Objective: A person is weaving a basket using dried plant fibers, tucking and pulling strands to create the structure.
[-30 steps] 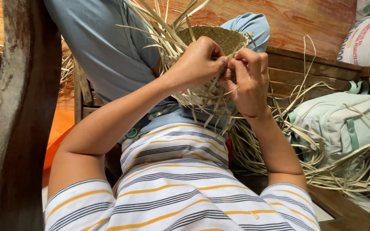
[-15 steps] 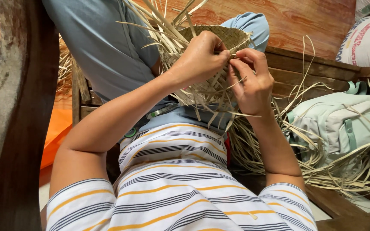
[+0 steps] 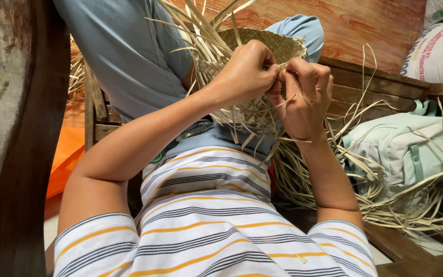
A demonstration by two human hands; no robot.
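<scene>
Woven straw basket [image 3: 278, 43] (half-finished), its loose strips pinched by left hand [image 3: 244, 72] and right hand [image 3: 306, 95].

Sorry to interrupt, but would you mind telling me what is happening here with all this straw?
A person in a striped shirt is working with both bare hands on a half-woven round basket of pale straw strips, which rests on their lap. The left hand and right hand meet at the basket's near side, each with its grip pinched on thin strips. Loose ends stick out all around the rim. A heap of loose pale straw strips lies to the right on the wooden bench, partly over a pale green fabric bag.
</scene>
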